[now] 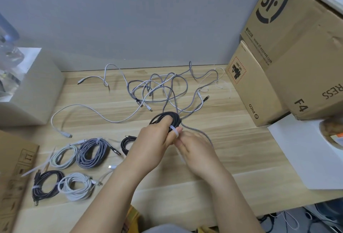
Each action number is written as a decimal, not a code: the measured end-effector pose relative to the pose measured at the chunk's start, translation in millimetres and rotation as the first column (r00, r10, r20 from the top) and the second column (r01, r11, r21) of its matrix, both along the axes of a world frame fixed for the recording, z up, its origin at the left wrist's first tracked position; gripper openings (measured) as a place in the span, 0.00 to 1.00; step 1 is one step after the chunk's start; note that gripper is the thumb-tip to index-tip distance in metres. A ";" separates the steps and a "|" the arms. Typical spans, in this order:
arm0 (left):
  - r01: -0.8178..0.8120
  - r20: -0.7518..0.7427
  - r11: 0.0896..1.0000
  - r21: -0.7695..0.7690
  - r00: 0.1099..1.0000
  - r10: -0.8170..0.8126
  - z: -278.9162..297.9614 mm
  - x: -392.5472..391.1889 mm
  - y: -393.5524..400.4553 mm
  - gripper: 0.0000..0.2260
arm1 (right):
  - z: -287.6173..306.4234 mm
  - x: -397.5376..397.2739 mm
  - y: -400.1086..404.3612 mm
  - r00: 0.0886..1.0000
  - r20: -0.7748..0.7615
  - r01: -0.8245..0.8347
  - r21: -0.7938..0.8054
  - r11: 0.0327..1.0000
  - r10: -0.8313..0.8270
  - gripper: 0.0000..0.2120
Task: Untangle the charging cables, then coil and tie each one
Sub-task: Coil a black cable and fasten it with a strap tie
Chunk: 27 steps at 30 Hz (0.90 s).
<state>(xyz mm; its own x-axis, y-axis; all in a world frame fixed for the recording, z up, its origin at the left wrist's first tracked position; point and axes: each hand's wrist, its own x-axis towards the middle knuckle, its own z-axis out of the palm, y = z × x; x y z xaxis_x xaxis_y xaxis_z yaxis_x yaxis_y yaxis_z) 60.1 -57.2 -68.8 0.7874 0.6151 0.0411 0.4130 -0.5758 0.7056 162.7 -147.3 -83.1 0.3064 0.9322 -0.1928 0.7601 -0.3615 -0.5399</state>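
Observation:
My left hand (pixel 154 140) grips a coiled black cable (pixel 165 116) above the middle of the wooden table (pixel 232 140). A white tie (pixel 174 130) wraps around the coil. My right hand (pixel 194 149) is closed on the tie's end, just below the coil. Behind the coil lies a tangle of grey and white cables (pixel 159 88). A loose white cable (pixel 83 110) trails to the left. Several tied coils lie at the front left: white (pixel 64 155), grey braided (pixel 91 153), black (pixel 47 184), white (pixel 77 185), and a small black one (pixel 127 143) partly behind my left arm.
Stacked cardboard boxes (pixel 289 56) stand at the back right, with a white sheet (pixel 304 154) in front of them. A pale box (pixel 35 88) sits at the left, flat cardboard (pixel 13 173) by the left edge. Loose white ties (pixel 220 86) lie at the back right.

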 end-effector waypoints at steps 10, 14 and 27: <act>-0.084 0.177 0.932 -0.353 0.972 0.155 2.6 2.1 1.0 0.15 | 17.7 -8.3 7.6 0.313 -0.896 0.548 -0.100 0.831 -0.315 0.13; 0.003 0.252 0.808 -0.589 0.951 0.180 4.7 3.6 -0.5 0.14 | 19.4 -11.0 8.0 0.163 -0.948 0.617 -0.119 0.778 -0.274 0.16; 0.018 0.292 0.690 -0.723 0.914 0.282 6.3 3.5 -5.6 0.20 | 30.4 -9.5 3.7 0.540 -0.808 0.648 0.219 0.730 -0.237 0.17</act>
<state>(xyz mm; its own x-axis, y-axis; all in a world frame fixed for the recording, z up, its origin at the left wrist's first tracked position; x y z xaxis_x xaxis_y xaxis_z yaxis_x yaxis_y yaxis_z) 63.6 -62.8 -62.5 0.7138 0.6743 -0.1895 0.0811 0.1892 0.9786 153.3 -143.6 -52.7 0.6657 0.7313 -0.1486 -0.1140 -0.0971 -0.9887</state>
